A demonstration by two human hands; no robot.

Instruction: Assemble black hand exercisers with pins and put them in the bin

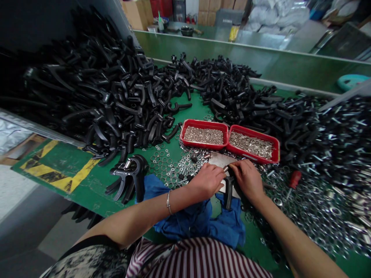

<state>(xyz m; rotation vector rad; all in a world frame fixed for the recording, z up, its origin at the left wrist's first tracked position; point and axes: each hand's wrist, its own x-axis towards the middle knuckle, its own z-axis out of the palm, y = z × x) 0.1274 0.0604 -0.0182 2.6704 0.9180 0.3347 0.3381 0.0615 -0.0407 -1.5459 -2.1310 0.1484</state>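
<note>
My right hand (248, 180) is closed, its fingertips pinching the top of a black curved handle (228, 195) that points down toward me. My left hand (207, 180) is closed too, with a small shiny metal sleeve (225, 169) at its fingertips, against the handle's upper end. Both hands meet over a pale metal plate (222, 159); how the sleeve and handle fit together is hidden by the fingers. A blue cloth (199, 220) lies crumpled below them. Left of the cloth stands a black spring clamp-like assembly (135, 173) with a visible coil spring.
Beyond my hands sit a red tray of tiny metal parts (204, 146) and a red tray of metal pins (255, 157). Black handles (116, 92) are heaped behind. Loose rings (164, 158) scatter leftward. On the right lie a red-handled screwdriver (295, 179) and many metal rings (315, 212).
</note>
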